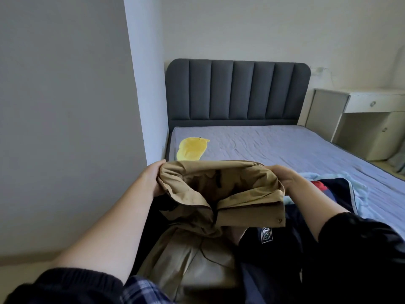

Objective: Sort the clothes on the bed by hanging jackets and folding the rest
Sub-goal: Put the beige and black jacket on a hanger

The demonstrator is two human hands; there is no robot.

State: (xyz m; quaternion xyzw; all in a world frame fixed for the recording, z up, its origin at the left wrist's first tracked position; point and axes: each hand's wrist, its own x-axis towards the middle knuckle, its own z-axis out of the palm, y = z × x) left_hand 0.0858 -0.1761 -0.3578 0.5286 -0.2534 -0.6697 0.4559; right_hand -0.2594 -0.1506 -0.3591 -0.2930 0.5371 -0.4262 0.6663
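left hand [151, 179]: grasps the left edge of the tan jacket [219, 194] at its collar opening, fingers tucked behind the fabric.
right hand [281, 178]: grips the right edge of the same opening, fingers curled over the cloth.
tan jacket: held up between both hands over the near end of the bed [285, 145]. The collar is spread wide and the lining shows inside. There is a snap button on the front flap, and the body hangs down toward the bottom of the view.
bed: lilac-grey quilted cover, with a dark grey padded headboard [236, 91] at the far end.
navy garment [285, 260]: lies on the bed under and to the right of the jacket, touching it. A white-edged patch [266, 234] faces up.
light blue cloth [359, 189]: bunched on the far right side of the navy garment, with a red scrap [318, 185] showing between the two.
yellow cap [192, 149]: on the mattress near the far left corner, apart from the pile of clothes.
worktop [372, 102]: white, with a drawer — stands to the right of the headboard.
sleeves: dark, pushed up both forearms.
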